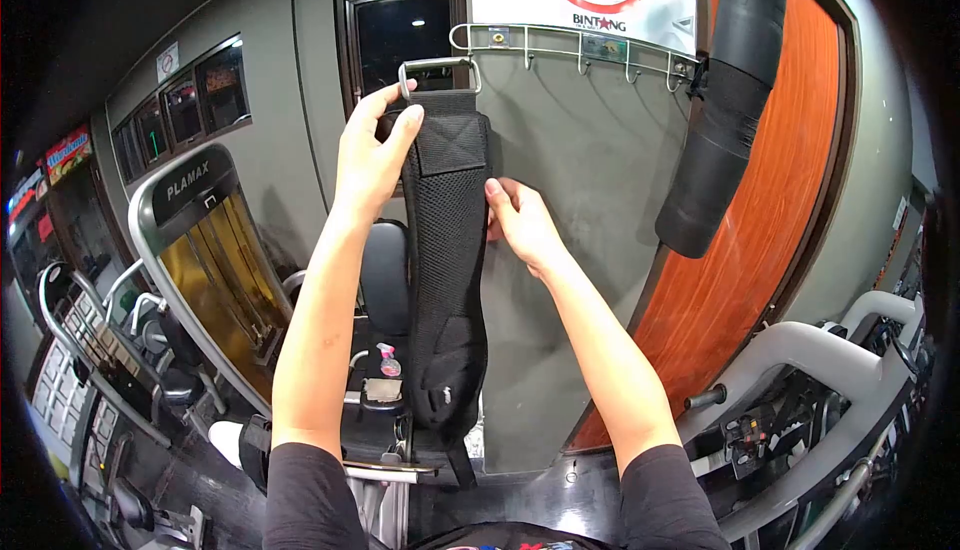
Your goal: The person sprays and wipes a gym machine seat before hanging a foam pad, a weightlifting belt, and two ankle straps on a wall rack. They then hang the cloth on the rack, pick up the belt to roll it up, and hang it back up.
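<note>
A black weightlifting belt (pixel 447 240) hangs lengthwise in front of me, with mesh padding and a stitched flap near its top. Its metal buckle (pixel 441 63) is uppermost and overlaps the dark window frame behind. My left hand (pixel 375 150) is closed on the belt's upper left edge, thumb in front, one fingertip at the buckle. Lower down, my right hand (pixel 522 222) pinches the right edge, its thumb in front and the other fingers partly hidden behind. Right of the buckle, a white wire hook rack (pixel 575 43) is fixed to the grey wall.
A long black padded piece (pixel 720 115) hangs at the rack's right end, before a reddish wooden door (pixel 760 220). A weight-stack machine (pixel 190 200) stands left, and a grey-framed machine (pixel 830 365) right. A pink spray bottle (pixel 389 362) sits behind the belt.
</note>
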